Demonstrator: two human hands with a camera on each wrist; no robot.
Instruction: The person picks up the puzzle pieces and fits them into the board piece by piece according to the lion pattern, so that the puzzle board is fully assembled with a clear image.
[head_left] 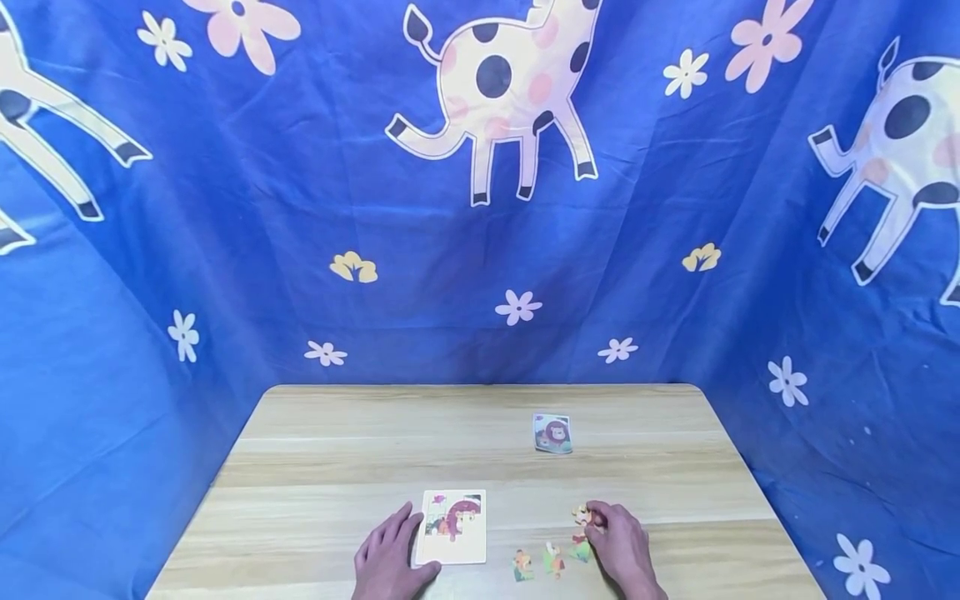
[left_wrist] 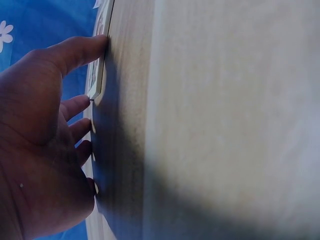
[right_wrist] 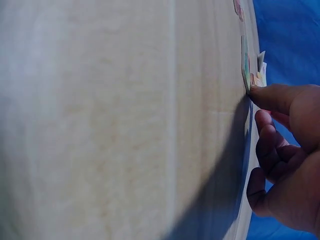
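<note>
A pale square puzzle board point(head_left: 468, 552) lies on the table, its upper part filled with pieces showing part of a maroon-maned lion. Along its left side rests my left hand point(head_left: 388, 557), with the thumb at the lower edge and the fingers spread by the left edge. In the left wrist view, the thumb point(left_wrist: 82, 51) touches the board's edge. My right hand point(head_left: 622, 546) pinches a yellowish puzzle piece point(head_left: 581, 515) between thumb and fingers, close over other pieces. Loose puzzle pieces, one orange and green point(head_left: 522, 566), one with white point(head_left: 553, 560) and one green point(head_left: 581, 550), lie to its left.
A small lion picture card point(head_left: 552, 434) with a curled lower edge lies farther back on the wooden table point(head_left: 337, 467). Blue cloth point(head_left: 450, 317) printed with animals and flowers hangs behind the table and along both sides.
</note>
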